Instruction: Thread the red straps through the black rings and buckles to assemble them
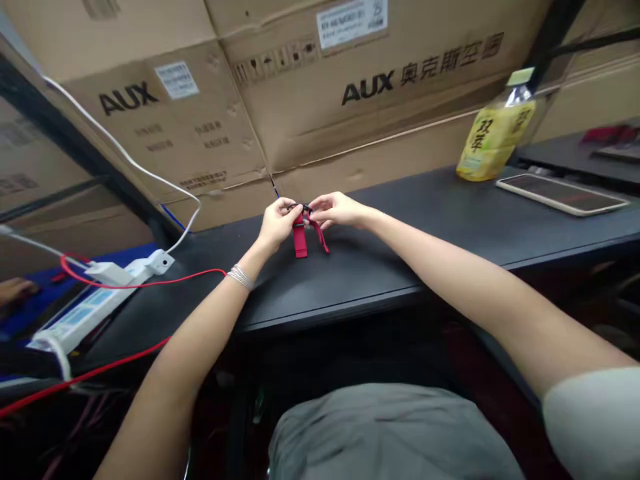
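A red strap with a dark buckle-like piece at its top is held up just over the black tabletop. My left hand, with a silvery bracelet on the wrist, pinches the strap near that dark piece. From the other side my right hand closes its fingers at the dark piece and a second red strap end. Both red ends hang down toward the table. The fingers partly cover the dark piece, so its exact shape is hidden.
Large cardboard boxes line the back. On the right are a yellow drink bottle and a phone. A white power strip lies left, with a white cable and red cable. Another person's hand shows far left.
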